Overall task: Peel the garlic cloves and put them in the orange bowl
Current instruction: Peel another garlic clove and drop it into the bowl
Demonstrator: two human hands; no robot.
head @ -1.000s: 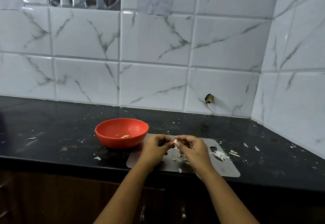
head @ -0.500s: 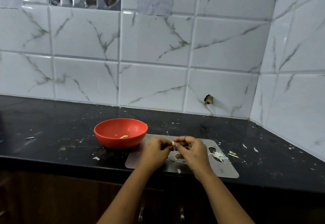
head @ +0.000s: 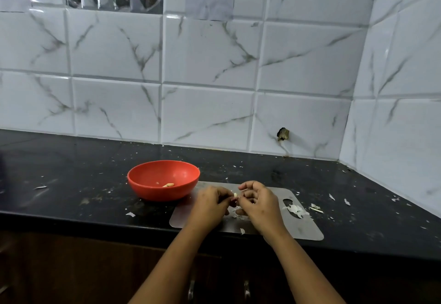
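An orange bowl stands on the black counter, with a peeled clove lying inside. Just right of it lies a thin steel cutting board. Over the board my left hand and my right hand meet, fingers curled, both pinching a small pale garlic clove between their fingertips. Most of the clove is hidden by the fingers. Bits of white skin lie on the board under my hands.
A pile of garlic peel sits by the board's handle hole, with more scraps on the counter to the right. A tiled wall rises behind and at the right corner. The counter's front edge runs just below the board.
My hands stay together over the board working on the clove. My right thumb and forefinger have lifted slightly away from it.
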